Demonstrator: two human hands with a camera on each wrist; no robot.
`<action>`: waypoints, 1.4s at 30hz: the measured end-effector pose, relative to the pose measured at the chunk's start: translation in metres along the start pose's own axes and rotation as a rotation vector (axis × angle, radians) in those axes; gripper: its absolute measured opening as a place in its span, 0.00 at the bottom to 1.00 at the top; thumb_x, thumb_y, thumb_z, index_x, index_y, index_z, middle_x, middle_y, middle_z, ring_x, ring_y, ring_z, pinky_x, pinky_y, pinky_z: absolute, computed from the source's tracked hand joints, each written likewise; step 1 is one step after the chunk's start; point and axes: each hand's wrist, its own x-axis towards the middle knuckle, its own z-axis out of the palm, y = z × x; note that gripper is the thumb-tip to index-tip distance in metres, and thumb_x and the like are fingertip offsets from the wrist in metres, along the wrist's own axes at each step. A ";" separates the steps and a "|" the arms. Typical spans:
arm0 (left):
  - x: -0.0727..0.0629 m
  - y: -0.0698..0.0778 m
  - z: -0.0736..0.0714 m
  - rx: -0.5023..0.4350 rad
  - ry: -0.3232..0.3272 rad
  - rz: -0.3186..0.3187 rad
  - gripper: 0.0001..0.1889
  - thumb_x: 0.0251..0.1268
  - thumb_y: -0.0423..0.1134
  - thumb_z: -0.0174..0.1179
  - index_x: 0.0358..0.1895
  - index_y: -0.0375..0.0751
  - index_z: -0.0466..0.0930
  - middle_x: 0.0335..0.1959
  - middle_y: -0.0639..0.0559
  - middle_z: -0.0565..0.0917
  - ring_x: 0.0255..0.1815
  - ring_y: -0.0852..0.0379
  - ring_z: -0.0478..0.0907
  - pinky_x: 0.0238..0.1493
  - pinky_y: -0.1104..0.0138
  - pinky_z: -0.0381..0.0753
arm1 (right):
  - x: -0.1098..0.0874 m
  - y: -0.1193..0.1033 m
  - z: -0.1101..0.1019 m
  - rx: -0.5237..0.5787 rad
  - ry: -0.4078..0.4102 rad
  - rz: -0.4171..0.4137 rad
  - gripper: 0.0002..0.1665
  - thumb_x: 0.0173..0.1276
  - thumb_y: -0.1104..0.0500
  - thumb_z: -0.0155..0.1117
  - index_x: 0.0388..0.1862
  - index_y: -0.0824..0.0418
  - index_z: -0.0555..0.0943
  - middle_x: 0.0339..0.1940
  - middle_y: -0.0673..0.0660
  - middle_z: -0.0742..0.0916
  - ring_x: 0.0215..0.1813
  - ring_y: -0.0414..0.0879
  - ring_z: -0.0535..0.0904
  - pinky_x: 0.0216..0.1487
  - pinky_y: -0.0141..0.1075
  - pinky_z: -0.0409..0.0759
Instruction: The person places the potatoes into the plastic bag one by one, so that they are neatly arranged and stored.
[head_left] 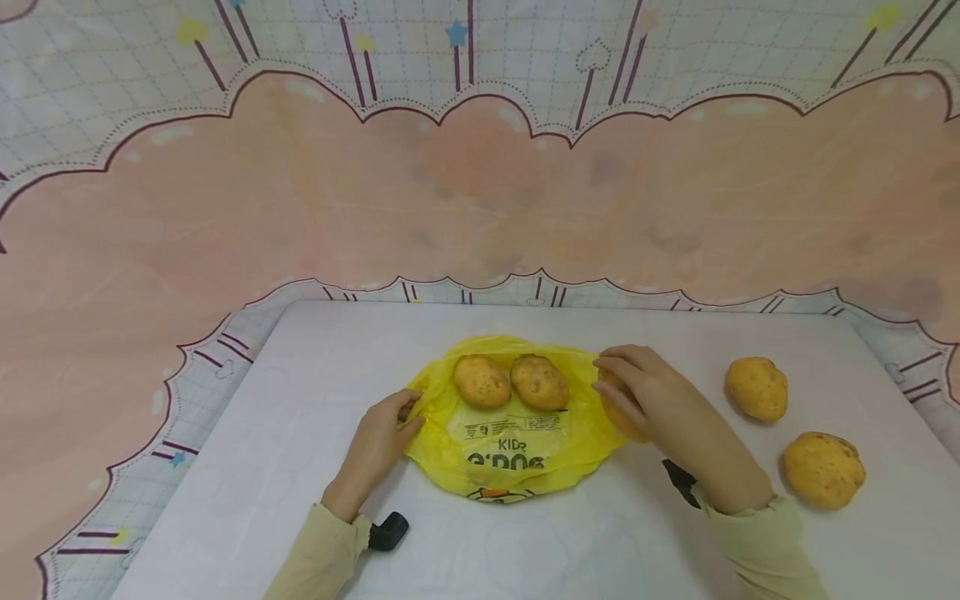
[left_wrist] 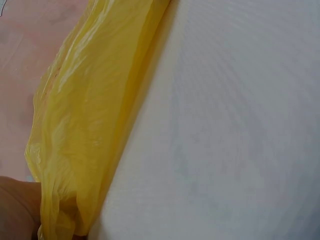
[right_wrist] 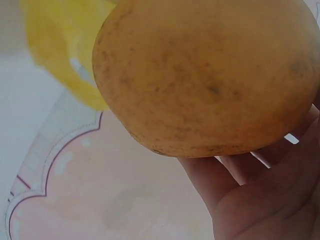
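A yellow plastic bag (head_left: 517, 475) with dark print lies spread on the white table, its mouth wide. Two potatoes (head_left: 482, 382) rest side by side in it. My left hand (head_left: 378, 437) pinches the bag's left edge between thumb and fingers; the left wrist view shows the gathered yellow plastic (left_wrist: 95, 115) beside the thumb. At the bag's right edge, my right hand (head_left: 648, 392) holds another potato (right_wrist: 205, 75), fingers curved round it. In the head view that potato is mostly hidden behind the hand.
Two more potatoes lie on the table to the right, one (head_left: 757, 389) farther back and one (head_left: 823, 470) nearer, beside the right forearm. A patterned cloth backdrop (head_left: 480, 200) rises behind the white table (head_left: 337, 350).
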 end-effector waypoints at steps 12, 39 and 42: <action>0.000 -0.001 0.000 0.003 -0.003 -0.003 0.21 0.67 0.33 0.64 0.62 0.34 0.77 0.54 0.41 0.84 0.51 0.46 0.81 0.54 0.52 0.80 | 0.008 -0.012 0.013 -0.014 0.040 -0.135 0.19 0.74 0.54 0.61 0.55 0.66 0.82 0.57 0.60 0.81 0.59 0.53 0.78 0.59 0.47 0.80; 0.001 -0.002 0.001 0.001 -0.010 -0.005 0.21 0.67 0.34 0.63 0.61 0.33 0.77 0.53 0.41 0.84 0.51 0.46 0.81 0.54 0.52 0.80 | 0.030 -0.045 0.050 -0.042 0.084 -0.340 0.15 0.69 0.57 0.68 0.49 0.65 0.84 0.53 0.58 0.83 0.59 0.52 0.79 0.60 0.41 0.80; 0.000 -0.001 0.001 -0.001 -0.009 -0.006 0.21 0.67 0.34 0.63 0.61 0.33 0.76 0.54 0.40 0.83 0.51 0.46 0.81 0.54 0.52 0.80 | 0.033 -0.049 0.053 -0.030 0.096 -0.371 0.13 0.69 0.58 0.67 0.48 0.64 0.84 0.52 0.57 0.83 0.58 0.50 0.78 0.61 0.39 0.78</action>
